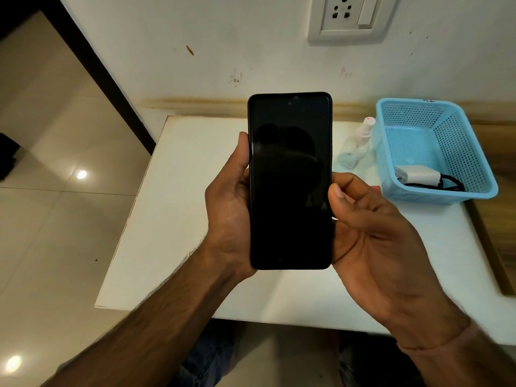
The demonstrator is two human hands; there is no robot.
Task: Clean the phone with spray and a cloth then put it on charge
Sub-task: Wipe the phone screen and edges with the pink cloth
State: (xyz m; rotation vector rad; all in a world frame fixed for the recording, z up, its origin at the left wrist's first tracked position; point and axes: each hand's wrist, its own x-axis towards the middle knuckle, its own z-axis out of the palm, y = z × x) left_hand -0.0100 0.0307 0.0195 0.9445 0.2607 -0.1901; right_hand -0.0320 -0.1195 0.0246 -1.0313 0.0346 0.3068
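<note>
Head view: black phone (290,180) upright, dark screen toward camera, held in air above white table (181,219). Left hand (229,208) grasps phone's left edge, thumb along side, fingers hidden behind. Right hand (371,233) grasps right edge, thumb tip on rim, fingers curled behind. Clear spray bottle (354,146) stands on table, just beside light-blue basket (460,152). Basket holds white charger (417,174) with black cable (449,184). Wall socket (346,15) above.

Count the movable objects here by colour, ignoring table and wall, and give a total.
Black: 1, rectangular glass-fronted phone
Light blue: 1, perforated plastic basket
Clear: 1, small plastic spray bottle
White: 1, boxy charger plug, black cable attached
Total: 4
</note>
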